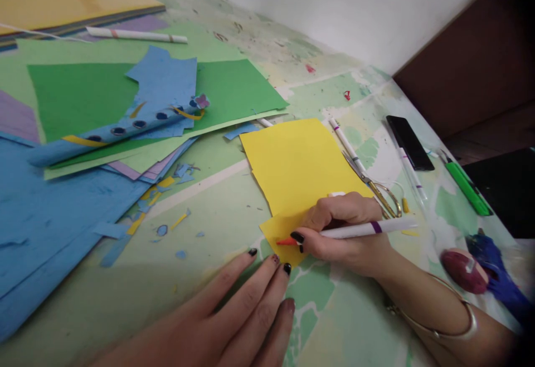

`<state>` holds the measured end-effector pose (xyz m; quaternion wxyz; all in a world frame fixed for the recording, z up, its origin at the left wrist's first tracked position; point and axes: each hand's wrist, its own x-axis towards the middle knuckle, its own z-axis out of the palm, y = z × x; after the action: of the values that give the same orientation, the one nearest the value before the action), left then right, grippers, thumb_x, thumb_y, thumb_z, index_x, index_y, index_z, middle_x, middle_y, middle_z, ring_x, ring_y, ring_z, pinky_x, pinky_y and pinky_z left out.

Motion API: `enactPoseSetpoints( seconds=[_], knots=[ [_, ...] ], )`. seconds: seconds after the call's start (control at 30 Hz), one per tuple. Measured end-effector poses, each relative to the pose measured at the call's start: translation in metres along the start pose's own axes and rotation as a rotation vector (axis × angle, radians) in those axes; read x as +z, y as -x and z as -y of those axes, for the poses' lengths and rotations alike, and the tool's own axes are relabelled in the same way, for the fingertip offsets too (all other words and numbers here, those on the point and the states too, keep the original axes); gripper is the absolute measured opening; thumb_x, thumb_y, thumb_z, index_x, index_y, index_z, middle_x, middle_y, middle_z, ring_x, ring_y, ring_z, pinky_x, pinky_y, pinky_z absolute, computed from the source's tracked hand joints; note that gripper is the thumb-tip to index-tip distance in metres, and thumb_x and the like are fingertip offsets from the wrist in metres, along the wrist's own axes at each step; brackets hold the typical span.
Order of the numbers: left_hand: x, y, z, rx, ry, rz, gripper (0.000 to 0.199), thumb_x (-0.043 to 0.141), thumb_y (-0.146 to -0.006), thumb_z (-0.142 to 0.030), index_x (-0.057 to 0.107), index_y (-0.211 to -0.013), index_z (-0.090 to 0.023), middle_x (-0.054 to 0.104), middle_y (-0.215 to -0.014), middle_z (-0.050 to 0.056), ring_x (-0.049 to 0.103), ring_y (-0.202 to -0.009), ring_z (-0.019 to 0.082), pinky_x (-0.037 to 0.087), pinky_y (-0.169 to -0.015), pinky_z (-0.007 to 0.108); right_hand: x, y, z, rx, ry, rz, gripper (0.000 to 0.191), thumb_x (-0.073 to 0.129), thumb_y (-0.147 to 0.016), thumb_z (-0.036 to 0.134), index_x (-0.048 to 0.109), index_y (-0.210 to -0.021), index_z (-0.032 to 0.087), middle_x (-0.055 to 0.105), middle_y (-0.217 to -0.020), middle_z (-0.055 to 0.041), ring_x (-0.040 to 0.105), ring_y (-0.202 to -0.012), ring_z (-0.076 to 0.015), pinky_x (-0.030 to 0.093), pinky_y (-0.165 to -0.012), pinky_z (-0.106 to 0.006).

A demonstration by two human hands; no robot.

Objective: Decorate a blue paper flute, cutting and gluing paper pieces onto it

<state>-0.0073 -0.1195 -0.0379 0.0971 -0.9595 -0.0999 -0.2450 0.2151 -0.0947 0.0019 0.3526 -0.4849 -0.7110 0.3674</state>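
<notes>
My right hand (346, 233) grips a white marker (359, 230) with a purple band and an orange tip. That tip rests on a small piece of yellow paper (276, 226). My left hand (246, 306) lies flat with its fingers stretched out, the fingertips at the small piece's lower edge. Beyond it, a larger yellow sheet (296, 161) spreads over the table, partly covered by my right hand. Gold-handled scissors (370, 182) lie at that sheet's right edge, close to another white marker (345, 141).
A blue paper tube (137, 127) with dark ovals lies on green sheets (79, 91) at left. Blue sheets (75, 211) and paper scraps (162, 230) are nearby. To the right are a black phone (409, 141), a green cutter (466, 186) and a blue glue gun (495, 267).
</notes>
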Motion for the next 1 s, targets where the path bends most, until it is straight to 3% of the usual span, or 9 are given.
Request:
enactPoseSetpoints(
  seconds=[0.23,0.47,0.67,0.77,1.0],
  knots=[
    [0.002,0.001,-0.003,-0.038,-0.004,0.002,0.034,0.052,-0.085,-0.034,0.054,-0.112,-0.014,0.06,-0.114,0.01,0.049,-0.117,0.03,0.033,-0.104,0.05,0.0,0.001,-0.003,0.003,-0.022,-0.017,0.028,0.066,-0.071,0.012,0.047,-0.052,0.016,0.052,-0.047,0.0028,0.045,-0.043,-0.0069,0.035,-0.04,-0.019],
    [-0.001,-0.001,0.006,0.066,-0.003,-0.014,0.035,0.047,-0.088,-0.037,0.054,-0.112,-0.013,0.061,-0.113,0.012,0.054,-0.112,0.028,0.031,-0.106,0.049,0.0,0.001,-0.002,0.014,-0.041,-0.016,0.027,0.065,-0.072,0.012,0.048,-0.052,0.016,0.051,-0.047,0.0028,0.045,-0.043,-0.0072,0.036,-0.041,-0.02],
    [0.0,0.0,0.002,-0.018,-0.004,-0.001,0.032,0.05,-0.086,-0.033,0.054,-0.113,-0.015,0.061,-0.114,0.01,0.05,-0.116,0.029,0.033,-0.105,0.049,0.001,0.002,-0.003,0.02,-0.071,-0.026,0.027,0.065,-0.073,0.013,0.047,-0.052,0.017,0.049,-0.046,0.0035,0.043,-0.042,-0.0068,0.035,-0.04,-0.02],
    [0.0,-0.001,0.003,0.064,-0.001,-0.01,0.032,0.047,-0.088,-0.032,0.054,-0.113,-0.014,0.062,-0.112,0.011,0.053,-0.113,0.028,0.03,-0.106,0.049,0.0,0.002,-0.002,0.028,-0.072,-0.021,0.027,0.065,-0.073,0.012,0.047,-0.053,0.017,0.05,-0.047,0.0031,0.042,-0.042,-0.0068,0.034,-0.04,-0.02],
    [0.0,-0.002,-0.002,-0.057,0.017,-0.012,0.03,0.05,-0.087,-0.032,0.054,-0.111,-0.014,0.061,-0.114,0.01,0.05,-0.116,0.028,0.034,-0.104,0.048,0.0,0.003,-0.003,0.052,-0.077,-0.026,0.028,0.064,-0.074,0.014,0.045,-0.052,0.017,0.05,-0.045,0.0032,0.043,-0.041,-0.0069,0.034,-0.039,-0.02]
  ],
)
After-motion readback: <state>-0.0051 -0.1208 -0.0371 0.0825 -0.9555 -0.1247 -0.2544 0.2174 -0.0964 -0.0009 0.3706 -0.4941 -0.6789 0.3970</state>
